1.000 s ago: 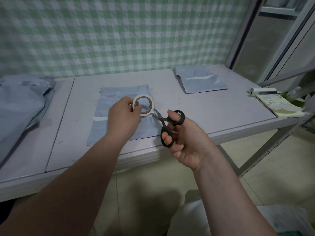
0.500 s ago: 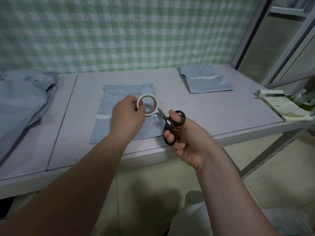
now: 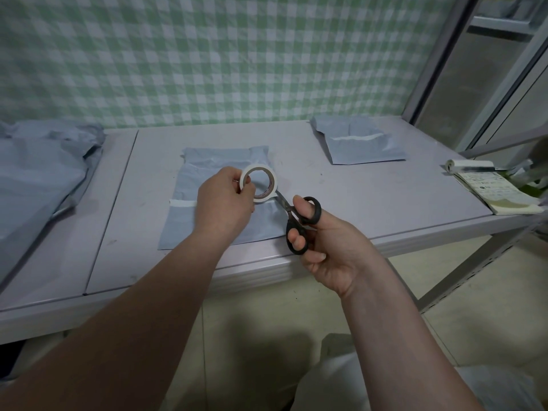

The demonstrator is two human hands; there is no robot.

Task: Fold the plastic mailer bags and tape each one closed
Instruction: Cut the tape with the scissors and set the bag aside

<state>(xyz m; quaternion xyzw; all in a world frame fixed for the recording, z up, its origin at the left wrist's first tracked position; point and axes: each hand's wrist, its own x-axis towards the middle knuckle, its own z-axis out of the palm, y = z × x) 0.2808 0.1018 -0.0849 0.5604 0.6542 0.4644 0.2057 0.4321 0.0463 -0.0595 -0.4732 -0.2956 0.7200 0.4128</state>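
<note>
Little has been moved since the earlier frames: tape roll [image 3: 261, 168] and scissors [image 3: 289, 213] are kept nearly where they were, above the near mailer [image 3: 184, 226]. The roll is pinched at its rim by the left hand [image 3: 225, 203]. The scissors are gripped by the right hand [image 3: 332, 250], thumb through the upper loop, blade tips set at the roll's lower right edge. The near mailer lies flat on the table [image 3: 385, 197] near its front edge, with a white tape strip [image 3: 182, 203] seen at its left side. A second taped mailer [image 3: 361, 146] lies back right. More bags [image 3: 35, 179] are piled at left.
</note>
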